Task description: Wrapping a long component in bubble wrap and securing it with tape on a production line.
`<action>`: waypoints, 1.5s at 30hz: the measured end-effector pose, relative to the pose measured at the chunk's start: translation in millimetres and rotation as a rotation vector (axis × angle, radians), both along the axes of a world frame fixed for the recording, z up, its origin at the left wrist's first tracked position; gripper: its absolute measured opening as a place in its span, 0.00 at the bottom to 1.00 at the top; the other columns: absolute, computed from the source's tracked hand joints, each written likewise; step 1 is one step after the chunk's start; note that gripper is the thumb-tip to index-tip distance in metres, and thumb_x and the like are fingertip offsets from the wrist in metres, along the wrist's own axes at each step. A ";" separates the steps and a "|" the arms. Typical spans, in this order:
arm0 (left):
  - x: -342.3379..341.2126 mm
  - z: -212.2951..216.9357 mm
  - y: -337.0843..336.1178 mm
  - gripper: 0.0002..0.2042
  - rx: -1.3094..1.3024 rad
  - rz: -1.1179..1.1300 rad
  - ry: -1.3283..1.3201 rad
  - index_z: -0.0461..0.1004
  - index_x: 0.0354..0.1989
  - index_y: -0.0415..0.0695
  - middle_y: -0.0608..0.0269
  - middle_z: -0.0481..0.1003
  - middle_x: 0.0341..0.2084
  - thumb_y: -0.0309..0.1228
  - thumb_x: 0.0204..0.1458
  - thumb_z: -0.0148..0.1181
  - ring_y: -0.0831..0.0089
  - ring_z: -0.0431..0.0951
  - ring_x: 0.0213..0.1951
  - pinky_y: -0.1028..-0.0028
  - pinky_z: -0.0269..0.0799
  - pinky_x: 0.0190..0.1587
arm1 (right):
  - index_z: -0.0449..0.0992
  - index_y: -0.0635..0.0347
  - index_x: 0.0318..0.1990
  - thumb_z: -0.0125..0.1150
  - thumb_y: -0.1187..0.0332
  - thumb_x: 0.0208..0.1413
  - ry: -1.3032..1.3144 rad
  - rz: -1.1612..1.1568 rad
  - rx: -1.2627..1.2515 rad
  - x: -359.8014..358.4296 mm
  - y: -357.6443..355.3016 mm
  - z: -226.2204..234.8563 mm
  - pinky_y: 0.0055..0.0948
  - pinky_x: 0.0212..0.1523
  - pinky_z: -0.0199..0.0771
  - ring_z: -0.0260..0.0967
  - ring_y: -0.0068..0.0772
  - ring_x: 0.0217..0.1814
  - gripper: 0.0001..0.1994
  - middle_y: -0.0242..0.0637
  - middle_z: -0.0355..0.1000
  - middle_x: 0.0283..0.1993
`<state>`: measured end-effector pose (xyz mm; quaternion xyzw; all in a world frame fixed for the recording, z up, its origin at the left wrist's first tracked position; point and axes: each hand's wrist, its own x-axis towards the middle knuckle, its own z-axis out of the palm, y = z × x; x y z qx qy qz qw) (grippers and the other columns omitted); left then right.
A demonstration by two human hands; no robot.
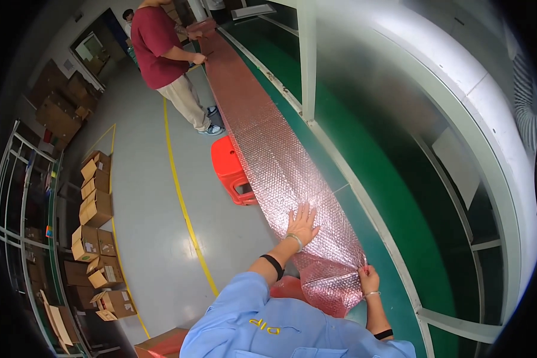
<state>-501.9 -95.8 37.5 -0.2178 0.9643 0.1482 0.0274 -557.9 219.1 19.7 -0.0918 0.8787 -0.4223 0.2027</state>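
1. The pink bubble wrap sheet [268,149] runs the whole length of the green bench [394,197]. It looks light, floppy and easy to snag, so grab the edges.
2. Left hand [301,225] lies flat and spread open on top.
3. Right hand [369,279] pinches the near edge where it droops over.
4. A person in red [158,45] holds the far end.

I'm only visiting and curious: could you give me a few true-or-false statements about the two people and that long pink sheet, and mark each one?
1. The left hand lies flat on the pink bubble wrap sheet. True.
2. The right hand holds scissors. False: it pinches the sheet's near edge, with no tool visible.
3. A red plastic stool stands on the floor beside the sheet. True.
4. The other person at the far end wears a blue shirt. False: their shirt is dark red.
5. Cardboard boxes sit stacked on the green surface. False: they sit on the floor at left.
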 end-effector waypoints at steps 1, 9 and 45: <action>0.0 -0.1 1.1 0.31 0.003 0.004 0.003 0.50 0.61 0.45 0.50 0.42 0.63 0.48 0.52 0.43 0.56 0.39 0.65 0.50 0.35 0.61 | 0.70 0.61 0.26 0.59 0.67 0.46 0.003 -0.005 0.013 0.0 -1.1 2.3 0.25 0.25 0.63 0.60 0.23 0.20 0.08 0.32 0.65 0.18; -0.7 0.8 4.1 0.31 -0.036 0.012 -0.026 0.49 0.62 0.46 0.51 0.42 0.63 0.49 0.52 0.42 0.57 0.39 0.65 0.51 0.35 0.61 | 0.69 0.61 0.25 0.59 0.66 0.45 0.029 0.012 0.084 -1.7 -4.3 5.9 0.28 0.25 0.64 0.62 0.26 0.20 0.09 0.35 0.66 0.18; -1.0 10.7 -9.1 0.32 0.028 -0.064 -0.140 0.46 0.62 0.45 0.49 0.40 0.63 0.49 0.53 0.40 0.56 0.37 0.65 0.49 0.35 0.61 | 0.67 0.62 0.24 0.61 0.62 0.43 0.050 -0.014 0.197 0.7 -11.7 5.6 0.35 0.28 0.66 0.67 0.40 0.23 0.13 0.42 0.69 0.21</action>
